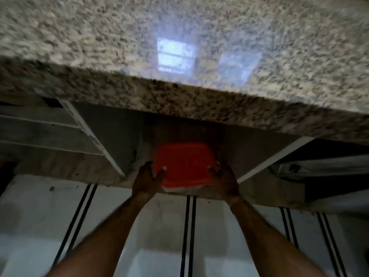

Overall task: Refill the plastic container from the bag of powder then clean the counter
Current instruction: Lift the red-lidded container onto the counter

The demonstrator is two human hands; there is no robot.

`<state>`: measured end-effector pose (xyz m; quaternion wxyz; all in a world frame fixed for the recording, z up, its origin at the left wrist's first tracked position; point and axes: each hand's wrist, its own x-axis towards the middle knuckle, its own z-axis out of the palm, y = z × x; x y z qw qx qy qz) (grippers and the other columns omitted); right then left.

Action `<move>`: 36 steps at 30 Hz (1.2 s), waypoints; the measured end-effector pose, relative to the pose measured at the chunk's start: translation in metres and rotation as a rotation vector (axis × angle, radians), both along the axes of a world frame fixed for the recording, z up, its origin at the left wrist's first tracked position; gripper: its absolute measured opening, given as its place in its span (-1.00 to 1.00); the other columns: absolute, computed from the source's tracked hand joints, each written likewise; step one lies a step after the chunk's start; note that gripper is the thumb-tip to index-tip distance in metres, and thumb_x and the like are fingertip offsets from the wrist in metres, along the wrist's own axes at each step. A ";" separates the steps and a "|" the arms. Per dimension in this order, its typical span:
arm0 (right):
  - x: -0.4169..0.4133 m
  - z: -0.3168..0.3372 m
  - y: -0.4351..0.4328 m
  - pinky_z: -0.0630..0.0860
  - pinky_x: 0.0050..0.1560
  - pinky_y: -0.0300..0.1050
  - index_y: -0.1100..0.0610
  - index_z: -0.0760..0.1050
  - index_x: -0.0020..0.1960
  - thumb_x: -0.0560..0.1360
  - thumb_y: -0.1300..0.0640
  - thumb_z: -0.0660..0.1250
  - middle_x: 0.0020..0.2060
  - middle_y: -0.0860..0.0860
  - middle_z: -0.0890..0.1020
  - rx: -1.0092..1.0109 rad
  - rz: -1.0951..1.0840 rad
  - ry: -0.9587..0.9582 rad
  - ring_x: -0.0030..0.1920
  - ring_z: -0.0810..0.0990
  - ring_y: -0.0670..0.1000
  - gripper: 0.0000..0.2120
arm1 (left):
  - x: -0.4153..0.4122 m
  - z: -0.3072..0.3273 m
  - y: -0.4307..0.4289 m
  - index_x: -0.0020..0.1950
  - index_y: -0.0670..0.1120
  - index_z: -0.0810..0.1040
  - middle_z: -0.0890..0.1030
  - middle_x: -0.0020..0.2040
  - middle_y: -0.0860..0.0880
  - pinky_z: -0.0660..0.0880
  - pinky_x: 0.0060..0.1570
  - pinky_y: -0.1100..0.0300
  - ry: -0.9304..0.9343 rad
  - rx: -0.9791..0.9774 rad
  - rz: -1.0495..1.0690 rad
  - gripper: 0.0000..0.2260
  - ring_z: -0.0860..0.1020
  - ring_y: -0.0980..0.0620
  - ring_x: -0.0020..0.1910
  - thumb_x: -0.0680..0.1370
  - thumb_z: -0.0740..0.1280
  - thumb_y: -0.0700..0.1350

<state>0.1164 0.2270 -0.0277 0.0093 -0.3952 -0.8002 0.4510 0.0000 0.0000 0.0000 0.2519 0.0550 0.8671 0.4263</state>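
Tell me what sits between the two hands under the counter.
In the head view, the red-lidded plastic container sits between them: the left hand grips its left edge, the right hand its right edge.

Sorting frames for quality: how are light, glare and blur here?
Head view: the granite counter is motion-blurred, with a bright window reflection glaring on it; beneath it is dim, so the red container and the left hand and right hand holding it look dark.
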 end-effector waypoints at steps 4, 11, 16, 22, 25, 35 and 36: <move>-0.029 -0.069 0.029 0.61 0.23 0.19 -0.07 0.37 0.49 0.44 -0.45 0.29 0.27 0.04 0.63 -0.064 0.003 -0.016 0.22 0.64 0.15 -0.25 | -0.035 -0.078 0.024 0.52 -0.08 0.33 0.51 0.36 -0.03 0.53 0.20 0.05 -0.130 0.200 0.036 -0.35 0.56 -0.05 0.26 0.55 0.38 0.23; -0.072 -0.171 0.086 0.57 0.30 0.10 0.16 0.43 0.47 0.34 -0.25 0.54 0.34 0.09 0.59 -0.252 -0.182 0.037 0.28 0.62 0.15 -0.16 | -0.093 -0.249 0.051 0.56 -0.17 0.31 0.55 0.39 -0.22 0.55 0.27 -0.16 -0.302 0.263 0.159 0.09 0.59 -0.21 0.26 0.20 0.48 0.42; -0.073 -0.176 0.073 0.51 0.15 -0.02 0.16 0.48 0.43 0.62 -0.07 0.35 0.26 0.11 0.62 -0.338 -0.176 0.049 0.14 0.61 0.12 -0.53 | -0.091 -0.240 0.047 0.29 -0.22 0.60 0.68 0.17 -0.22 0.62 0.12 -0.11 -0.102 0.177 0.171 -0.03 0.66 -0.19 0.13 0.15 0.42 0.49; -0.024 -0.100 0.021 0.53 0.33 0.20 0.13 0.49 0.39 0.53 -0.23 0.40 0.25 0.12 0.63 -0.298 -0.376 0.118 0.24 0.61 0.20 -0.42 | -0.043 -0.136 0.018 0.32 -0.21 0.56 0.67 0.20 -0.16 0.57 0.08 0.09 -0.053 0.175 0.145 -0.23 0.65 -0.12 0.12 0.38 0.43 0.38; 0.013 -0.040 -0.008 0.57 0.28 0.19 0.08 0.51 0.35 0.45 -0.33 0.41 0.20 0.11 0.66 -0.310 -0.441 0.087 0.17 0.64 0.19 -0.36 | -0.015 -0.073 -0.006 0.33 -0.17 0.57 0.67 0.18 -0.11 0.47 -0.05 0.29 -0.096 0.149 0.134 -0.42 0.62 -0.02 0.03 0.50 0.46 0.22; 0.150 0.251 -0.091 0.67 0.12 0.16 0.02 0.51 0.23 0.35 -0.36 0.46 0.06 0.04 0.69 -0.274 -0.394 0.038 0.02 0.70 0.09 -0.38 | 0.111 0.222 -0.098 0.28 -0.02 0.57 0.67 0.10 0.00 0.58 0.09 0.09 -0.017 0.090 0.120 -0.44 0.65 0.02 0.05 0.46 0.41 0.34; 0.157 0.280 -0.096 0.68 0.08 0.14 0.03 0.50 0.22 0.38 -0.34 0.47 0.05 0.04 0.68 -0.247 -0.390 0.046 0.00 0.70 0.08 -0.40 | 0.117 0.246 -0.104 0.24 -0.02 0.57 0.67 0.10 -0.02 0.60 0.08 0.05 -0.025 0.083 0.138 -0.41 0.65 -0.01 0.05 0.43 0.39 0.39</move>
